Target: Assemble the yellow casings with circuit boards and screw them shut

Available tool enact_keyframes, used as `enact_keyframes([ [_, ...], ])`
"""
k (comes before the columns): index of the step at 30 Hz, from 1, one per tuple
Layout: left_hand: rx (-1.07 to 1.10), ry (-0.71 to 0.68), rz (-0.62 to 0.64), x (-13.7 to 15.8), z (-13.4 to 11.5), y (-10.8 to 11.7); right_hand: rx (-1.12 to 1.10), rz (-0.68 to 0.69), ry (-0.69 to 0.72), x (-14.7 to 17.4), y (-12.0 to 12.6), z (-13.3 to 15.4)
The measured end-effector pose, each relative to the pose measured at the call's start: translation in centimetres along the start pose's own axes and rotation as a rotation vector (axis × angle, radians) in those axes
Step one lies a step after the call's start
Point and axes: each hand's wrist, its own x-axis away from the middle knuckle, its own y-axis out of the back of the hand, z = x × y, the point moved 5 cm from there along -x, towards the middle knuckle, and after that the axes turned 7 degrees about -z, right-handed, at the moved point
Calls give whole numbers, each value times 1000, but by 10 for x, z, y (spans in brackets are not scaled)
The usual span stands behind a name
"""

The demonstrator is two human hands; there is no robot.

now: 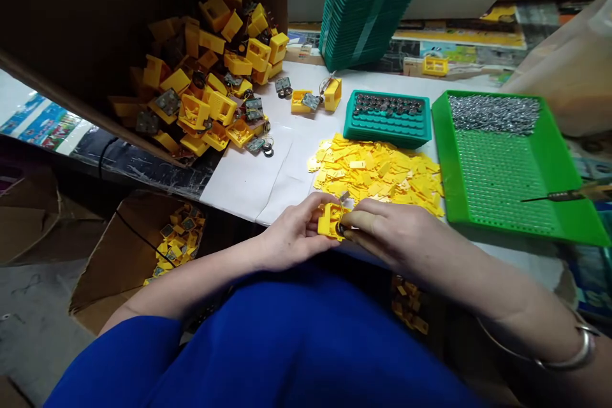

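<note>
- Head view: yellow casing (329,222) over the near edge of the white sheet (251,182), cradled in the left hand (287,234), thumb on the near side and fingers curled round the far side.
- Right hand (406,229) drawn in to a narrow pinch on a dark disc (339,228) at the casing's right side.
- Best kept firm in the left palm, with the hollow side facing up and no squeezing of the thin walls.
- Ease the disc square with the fingertips; on any resistance, better to re-angle than force.
- Seating of the disc hard to judge, partly hidden behind the right fingers.
- Mind the small grey piece (344,196) at the far side; best left unpinched.
- For material, smooth, boxy moulded plastic in the casing; rounder, darker form in the disc.
- Just beyond, a loose heap of flat yellow pieces (382,172), thin and slightly glossy.
- Farther, a ridged teal tray (388,134); to the right, a dimpled green tray (507,185) with shiny metal bits (495,113) at the far end.
</note>
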Motion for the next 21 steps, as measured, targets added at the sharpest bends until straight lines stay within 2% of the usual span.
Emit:
enact_keyframes([
  [3,84,39,14,-2,2,-2,98,92,-68,-6,-3,-3],
  [5,140,56,12,-5,1,-3,144,99,-85,-9,-2,-3],
  [8,247,43,-47,-9,0,0,118,25,-84,-12,3,0],
  [12,364,-53,-153,-12,-3,6,-99,-89,-78,-6,5,2],
  [14,388,-84,-206,-11,-6,10,-235,-197,-78,2,3,0],
  [16,401,-62,-225,-10,-6,12,-359,-393,-165,12,2,-8],
  [18,426,19,-168,-8,-5,10,-510,-532,-335,21,-4,-20],
  [19,446,66,-118,-8,-4,8,-606,-541,-417,24,-10,-25],
  [21,490,148,-18,-7,-3,4,-811,-464,-531,26,-22,-30],
])
